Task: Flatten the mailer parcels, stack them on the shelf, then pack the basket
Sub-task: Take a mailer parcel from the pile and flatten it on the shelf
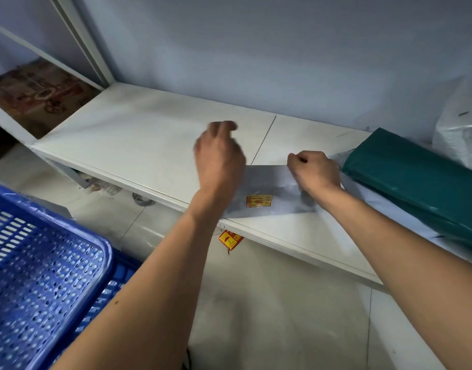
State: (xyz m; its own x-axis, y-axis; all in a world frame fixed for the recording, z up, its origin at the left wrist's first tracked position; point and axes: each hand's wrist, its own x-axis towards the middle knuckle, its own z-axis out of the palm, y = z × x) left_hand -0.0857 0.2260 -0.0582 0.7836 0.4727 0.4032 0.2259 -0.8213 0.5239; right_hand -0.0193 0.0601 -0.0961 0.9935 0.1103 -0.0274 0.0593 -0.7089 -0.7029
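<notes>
A flat grey mailer parcel with a yellow-and-red sticker lies on the white shelf, near its front edge. My right hand rests on the parcel's far right part, fingers curled and pinching its far edge. My left hand is over the parcel's left end, blurred, fingers bent downward; whether it holds the parcel is unclear. A dark green mailer parcel lies on a white one at the shelf's right. The blue perforated basket stands at the lower left.
A white plastic bag leans against the wall at the far right. A patterned box sits on the neighbouring shelf at left. A yellow-red sticker hangs under the shelf edge. Pale floor tiles lie below.
</notes>
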